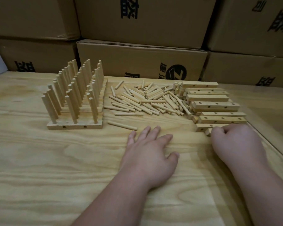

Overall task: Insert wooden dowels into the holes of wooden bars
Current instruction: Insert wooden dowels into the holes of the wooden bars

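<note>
Stacked cardboard boxes (142, 57) behind wooden table (39, 168)

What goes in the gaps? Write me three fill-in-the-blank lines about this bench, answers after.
1. The right hand grips the nearest ____ of the stack.
2. The left hand lies flat on the ____.
3. The loose dowels lie between the stack and the bars with ____ dowels.

Answers: bar; table; upright

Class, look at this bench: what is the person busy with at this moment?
A person is fitting dowels into bars. The right hand grips the nearest bar of the empty stack, while the left hand rests flat on the table. Loose dowels lie between, and finished bars stand at left.
</note>
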Available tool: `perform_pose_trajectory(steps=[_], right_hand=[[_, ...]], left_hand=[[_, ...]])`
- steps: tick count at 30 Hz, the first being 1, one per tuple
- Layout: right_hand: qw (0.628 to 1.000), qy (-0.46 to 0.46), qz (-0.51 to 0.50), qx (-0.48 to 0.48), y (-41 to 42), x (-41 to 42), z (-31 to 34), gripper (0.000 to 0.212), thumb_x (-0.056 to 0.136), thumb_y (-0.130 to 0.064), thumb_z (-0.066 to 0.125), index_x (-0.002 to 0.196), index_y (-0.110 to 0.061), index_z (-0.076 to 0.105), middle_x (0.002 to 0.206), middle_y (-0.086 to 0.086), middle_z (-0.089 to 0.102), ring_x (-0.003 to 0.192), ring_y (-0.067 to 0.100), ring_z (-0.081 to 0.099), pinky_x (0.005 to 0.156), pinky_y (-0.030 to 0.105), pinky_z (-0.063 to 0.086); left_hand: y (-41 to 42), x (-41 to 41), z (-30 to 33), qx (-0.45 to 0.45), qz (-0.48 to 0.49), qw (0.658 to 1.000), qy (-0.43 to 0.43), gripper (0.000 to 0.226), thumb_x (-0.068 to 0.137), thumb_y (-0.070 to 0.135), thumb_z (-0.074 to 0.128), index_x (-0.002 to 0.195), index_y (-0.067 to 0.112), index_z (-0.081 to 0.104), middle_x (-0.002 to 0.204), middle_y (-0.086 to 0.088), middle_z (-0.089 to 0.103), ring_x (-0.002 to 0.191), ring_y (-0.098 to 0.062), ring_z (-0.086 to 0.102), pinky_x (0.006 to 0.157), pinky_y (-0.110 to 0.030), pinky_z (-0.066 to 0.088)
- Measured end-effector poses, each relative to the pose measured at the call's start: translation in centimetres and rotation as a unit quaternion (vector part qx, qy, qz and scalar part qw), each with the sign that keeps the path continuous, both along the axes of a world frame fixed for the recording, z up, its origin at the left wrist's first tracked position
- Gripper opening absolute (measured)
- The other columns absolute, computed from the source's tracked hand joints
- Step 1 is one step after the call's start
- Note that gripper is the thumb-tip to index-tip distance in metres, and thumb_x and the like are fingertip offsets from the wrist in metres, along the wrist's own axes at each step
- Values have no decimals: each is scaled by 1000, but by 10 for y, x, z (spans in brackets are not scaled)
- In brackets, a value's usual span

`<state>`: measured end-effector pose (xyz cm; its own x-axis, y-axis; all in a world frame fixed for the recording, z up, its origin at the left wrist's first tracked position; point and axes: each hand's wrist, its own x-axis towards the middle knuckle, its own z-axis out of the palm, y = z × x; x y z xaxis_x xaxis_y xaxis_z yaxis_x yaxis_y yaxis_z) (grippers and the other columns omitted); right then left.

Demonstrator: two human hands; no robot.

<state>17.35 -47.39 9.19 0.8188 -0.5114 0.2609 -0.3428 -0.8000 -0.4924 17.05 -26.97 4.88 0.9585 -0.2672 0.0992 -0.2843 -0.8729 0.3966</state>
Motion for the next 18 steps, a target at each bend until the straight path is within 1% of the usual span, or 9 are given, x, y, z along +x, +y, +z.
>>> perform_pose_trajectory(steps=[2,4,6,8,10,12,14,15,18], right_hand=[[998,-10,64,-9,15,-1,-5,29,82,-26,54,61,-11,67,55,1,61,56,23,55,53,29,47],[985,-9,170,30,34,-3,-12,20,80,-25,57,73,-23,75,66,-8,70,67,12,63,63,28,53],[971,-36,223,76,44,-3,-15,20,79,-24,58,74,-31,76,72,-21,70,72,-1,63,65,20,49],[972,-95,190,97,39,1,-15,23,77,-29,54,76,-34,76,74,-24,68,71,-4,60,62,16,43],[980,-103,148,83,29,5,-14,28,79,-30,51,88,-34,76,88,-20,70,74,-1,61,62,18,43],[988,-37,146,30,22,9,-16,32,83,-29,53,106,-30,75,101,-12,68,87,9,62,70,25,46],[985,29,169,-26,21,9,-18,38,86,-31,56,121,-27,69,102,-8,59,95,15,58,78,30,48],[982,39,179,-44,23,9,-18,38,87,-32,58,123,-27,67,100,-9,54,94,15,57,79,31,49],[974,11,217,-65,27,8,-18,25,90,-37,63,113,-30,67,96,-16,49,88,8,55,75,31,49]], left_hand=[[0,0,2,-4,9,1000,-1,68,88,67,34,152,46,31,168,17,16,155,-7,4,124,-46,-5],[1,1,3,-13,18,1000,-6,68,90,63,36,153,42,29,166,19,20,154,-6,7,125,-45,-2],[1,1,4,-24,25,999,-11,69,91,59,40,155,40,25,165,19,23,154,-4,9,125,-43,-1],[2,0,4,-32,28,999,-11,70,92,57,42,156,38,22,165,18,25,153,-4,11,126,-42,-1],[2,-1,5,-43,32,998,-12,71,92,55,43,157,37,21,164,17,26,153,-4,11,126,-40,-1],[2,-1,6,-55,41,998,-16,72,93,53,44,158,36,18,164,15,26,153,-5,12,126,-38,-2],[2,-1,6,-62,52,997,-18,73,94,51,45,159,34,16,164,14,25,152,-5,13,126,-36,-1],[2,0,6,-64,55,996,-20,73,94,49,45,159,33,15,164,14,25,151,-6,13,126,-36,0],[2,1,4,-72,64,995,-23,75,95,46,46,160,30,13,162,11,31,150,-8,19,126,-35,4]])
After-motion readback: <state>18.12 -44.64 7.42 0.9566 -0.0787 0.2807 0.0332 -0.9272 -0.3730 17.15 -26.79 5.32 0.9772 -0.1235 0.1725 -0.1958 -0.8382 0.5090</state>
